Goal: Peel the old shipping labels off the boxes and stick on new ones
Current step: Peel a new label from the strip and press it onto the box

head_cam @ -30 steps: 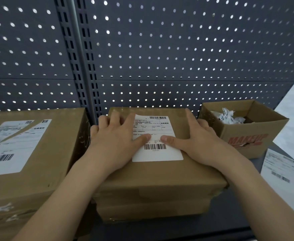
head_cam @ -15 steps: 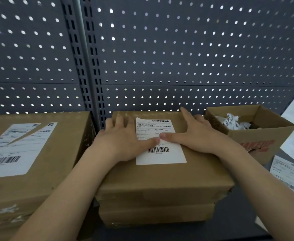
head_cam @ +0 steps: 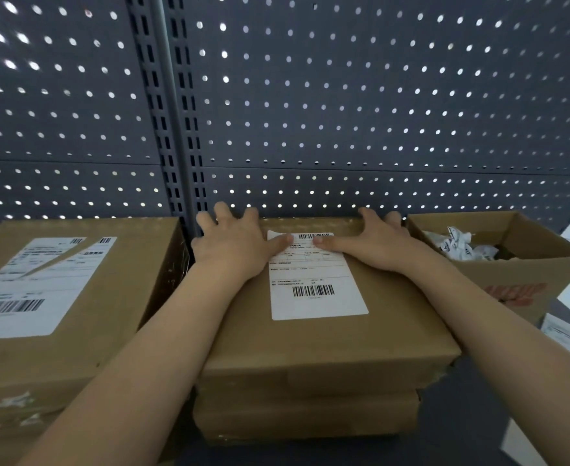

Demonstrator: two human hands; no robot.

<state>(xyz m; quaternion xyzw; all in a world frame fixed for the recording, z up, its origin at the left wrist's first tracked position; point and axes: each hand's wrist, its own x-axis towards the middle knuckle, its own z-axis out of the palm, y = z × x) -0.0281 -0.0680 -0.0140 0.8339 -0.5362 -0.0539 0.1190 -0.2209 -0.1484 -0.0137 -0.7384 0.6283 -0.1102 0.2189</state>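
Note:
A flat brown box (head_cam: 361,341) lies on top of another in the middle, with a white shipping label (head_cam: 314,284) on its lid. My left hand (head_cam: 233,243) lies flat on the lid's far left, its thumb pressing the label's top edge. Spread flat on the far right of the lid, my right hand (head_cam: 374,243) presses its thumb on the same edge. The two thumb tips almost meet. A bigger brown box (head_cam: 75,331) stands to the left, carrying a large white label (head_cam: 38,287) with a slit near its top.
An open carton (head_cam: 526,270) at the right holds crumpled peeled labels (head_cam: 458,243). A sheet of labels (head_cam: 569,334) lies at the right edge on the dark shelf. A grey pegboard wall (head_cam: 344,112) rises right behind the boxes.
Both hands have slid away from me along the label, from its middle to its top edge. The view has tilted up a little.

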